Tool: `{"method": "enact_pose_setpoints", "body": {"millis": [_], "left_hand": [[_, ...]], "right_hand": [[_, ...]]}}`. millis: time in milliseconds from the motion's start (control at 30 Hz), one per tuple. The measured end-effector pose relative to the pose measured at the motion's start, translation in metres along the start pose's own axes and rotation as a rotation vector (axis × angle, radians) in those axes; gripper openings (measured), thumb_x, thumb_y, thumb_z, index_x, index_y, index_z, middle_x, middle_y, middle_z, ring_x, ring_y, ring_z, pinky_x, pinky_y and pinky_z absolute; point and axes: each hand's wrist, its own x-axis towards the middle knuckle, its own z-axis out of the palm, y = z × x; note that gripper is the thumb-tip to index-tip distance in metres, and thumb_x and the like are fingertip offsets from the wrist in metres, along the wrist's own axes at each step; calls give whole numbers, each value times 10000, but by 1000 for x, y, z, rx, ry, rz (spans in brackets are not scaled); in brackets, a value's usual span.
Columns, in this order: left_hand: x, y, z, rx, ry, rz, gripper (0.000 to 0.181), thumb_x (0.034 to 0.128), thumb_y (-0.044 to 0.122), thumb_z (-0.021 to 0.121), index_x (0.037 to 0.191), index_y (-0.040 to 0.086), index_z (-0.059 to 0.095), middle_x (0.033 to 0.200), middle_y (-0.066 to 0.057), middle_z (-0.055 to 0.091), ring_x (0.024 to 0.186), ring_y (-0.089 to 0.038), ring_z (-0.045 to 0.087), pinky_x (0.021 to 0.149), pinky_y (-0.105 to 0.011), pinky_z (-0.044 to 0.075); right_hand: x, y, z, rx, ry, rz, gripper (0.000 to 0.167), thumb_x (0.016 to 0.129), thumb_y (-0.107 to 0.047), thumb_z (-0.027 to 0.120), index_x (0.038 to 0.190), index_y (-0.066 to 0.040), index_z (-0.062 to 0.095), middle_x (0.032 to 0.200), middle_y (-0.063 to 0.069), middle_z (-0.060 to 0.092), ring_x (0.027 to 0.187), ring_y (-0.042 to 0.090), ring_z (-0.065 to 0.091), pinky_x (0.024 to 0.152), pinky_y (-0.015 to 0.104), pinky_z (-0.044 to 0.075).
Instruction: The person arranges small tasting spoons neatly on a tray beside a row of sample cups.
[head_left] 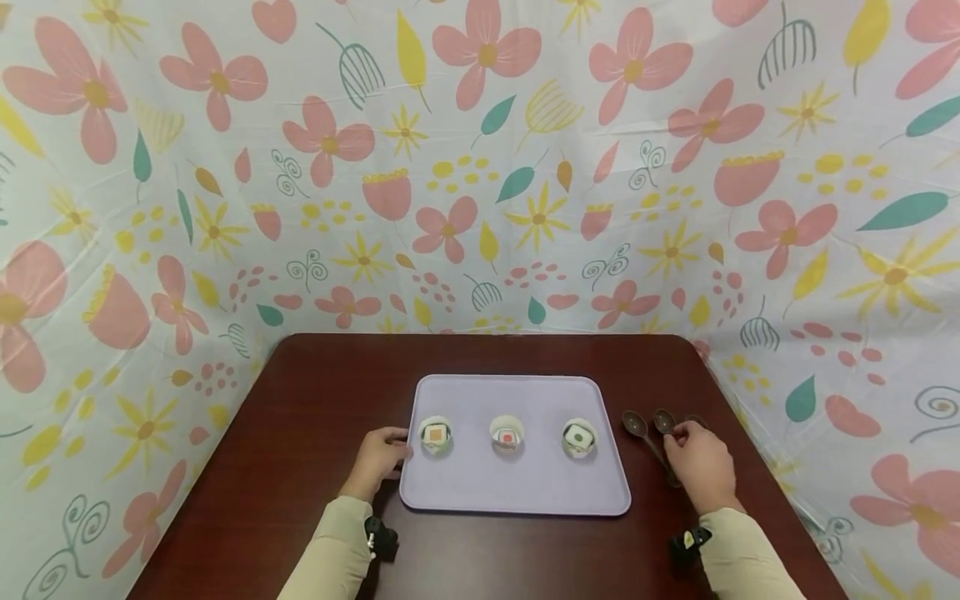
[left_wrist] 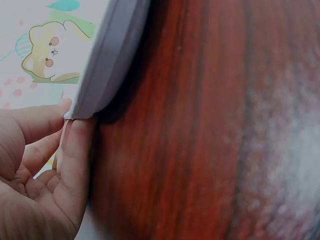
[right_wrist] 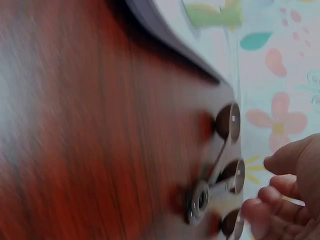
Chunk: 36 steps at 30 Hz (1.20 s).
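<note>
A pale lilac tray (head_left: 517,492) lies on the table with three small cups on it: a left cup (head_left: 436,437), a middle cup (head_left: 507,435) and a right cup (head_left: 579,438). Inside the cups show white pieces with orange, red and green marks. My left hand (head_left: 381,458) pinches the tray's left edge, thumb at the rim and fingers against the outer side (left_wrist: 75,155). To the right of the tray lie three dark brown spoons (head_left: 634,423). Over them hovers my right hand (head_left: 701,467), its thumb and fingers apart with nothing seen between them in the right wrist view.
The dark red-brown wooden table (head_left: 315,408) extends around the tray. A flowered cloth (head_left: 480,167) hangs behind the table and along both sides. In the right wrist view, a round ring-like end (right_wrist: 200,201) sits where the spoon handles meet.
</note>
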Motion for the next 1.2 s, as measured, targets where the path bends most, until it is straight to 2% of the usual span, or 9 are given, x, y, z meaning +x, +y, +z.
{"method": "enact_pose_setpoints", "body": {"millis": [233,467,633,733,1000,1200], "left_hand": [[2,0,4,-13,-2,22,363,873,-43,696,1234,-61,657,995,-193,686,871,-296,695,646,-468,607],[1,-1,3,-29,6,8,371,877,-30,693,1245,-53,653,1025,-199,691,907,-310,694,673,-479,606],[0,-3,3,-23,13,-5,364,879,-28,696,1240,-42,657,1023,-185,690,895,-283,687,675,-472,606],[1,-3,2,-25,13,12,364,878,-29,692,1240,-52,652,1026,-195,688,887,-281,685,672,-477,606],[1,-4,3,-14,19,17,353,887,-11,695,1236,-40,658,1017,-181,688,861,-259,679,654,-452,606],[-1,-6,2,8,17,20,351,886,-14,703,1234,-32,663,996,-165,691,838,-249,679,654,-454,608]], "right_hand": [[6,12,-8,-12,-121,97,407,963,-301,630,1111,77,656,993,263,684,719,313,641,583,463,516],[9,9,-4,-22,-183,104,399,947,-289,657,1096,80,670,976,260,689,721,304,640,602,470,526],[9,5,-1,-17,-180,93,361,932,-235,675,1087,91,671,961,255,695,735,318,649,620,479,538],[10,3,0,-11,-173,90,342,928,-212,677,1082,94,679,966,264,696,747,337,655,624,487,539],[11,4,0,-5,-180,111,324,929,-200,660,1082,84,684,991,270,690,782,345,653,666,505,540],[7,2,-4,2,-157,91,334,933,-190,651,1106,94,680,1034,290,685,817,376,660,672,516,540]]}}
